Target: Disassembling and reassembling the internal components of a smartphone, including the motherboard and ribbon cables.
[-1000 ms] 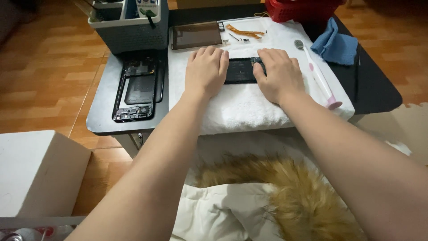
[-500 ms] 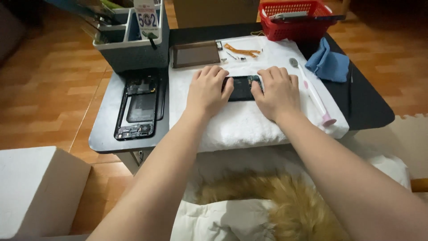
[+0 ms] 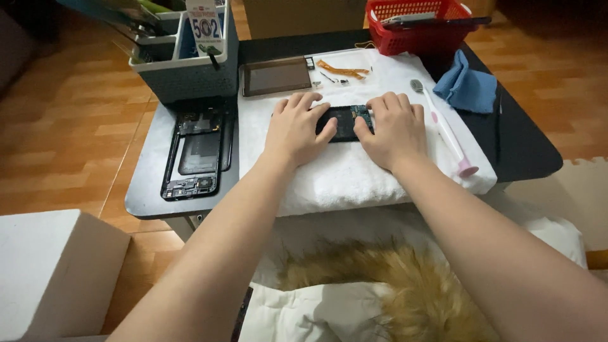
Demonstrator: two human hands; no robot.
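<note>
The small dark phone part (image 3: 345, 122) was lying on the white towel (image 3: 354, 183) near the middle of the tabletop, and it was pressed from both sides by the left hand (image 3: 296, 130) and the right hand (image 3: 394, 128), fingers spread flat and thumbs touching its lower corners. The step in hand was judged to be a pressing or seating of the part. For the next move, even pressure was judged necessary, so that nothing was bent.

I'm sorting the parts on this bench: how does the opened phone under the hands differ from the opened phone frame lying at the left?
The opened phone lies crosswise on the white towel, while the phone frame lies lengthwise on the bare dark table. The left hand and right hand cover the ends of the opened phone; the phone frame is untouched and shows whole. Both are dark, with their insides exposed.
</note>
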